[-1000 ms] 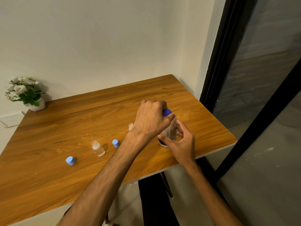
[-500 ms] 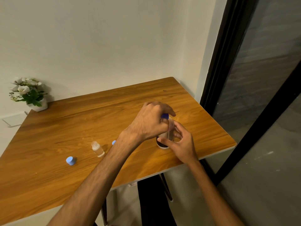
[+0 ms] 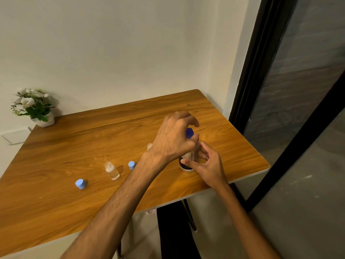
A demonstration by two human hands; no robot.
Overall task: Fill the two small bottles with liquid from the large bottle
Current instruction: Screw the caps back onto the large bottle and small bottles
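The large bottle (image 3: 187, 162) stands upright near the table's right front edge; its dark base and pale body show between my hands. My left hand (image 3: 174, 139) reaches across from the left and closes on the bottle's dark blue cap (image 3: 189, 132). My right hand (image 3: 208, 166) curls around the bottle's lower body from the right. One small bottle (image 3: 112, 171) stands uncapped to the left, with clear liquid in it. The second small bottle (image 3: 149, 146) is mostly hidden behind my left wrist. Two light blue caps (image 3: 80, 183) (image 3: 131, 165) lie loose on the table.
The wooden table (image 3: 56, 146) stands against a white wall. A potted white-flower plant (image 3: 35, 109) sits at its back left corner. A dark-framed glass door (image 3: 280, 109) runs close along the table's right side, where the edge is rounded.
My left hand's fingers have shifted around the dark blue cap, which shows more at the top. My right hand stays at the bottle's base. The small bottles and loose caps have not moved.
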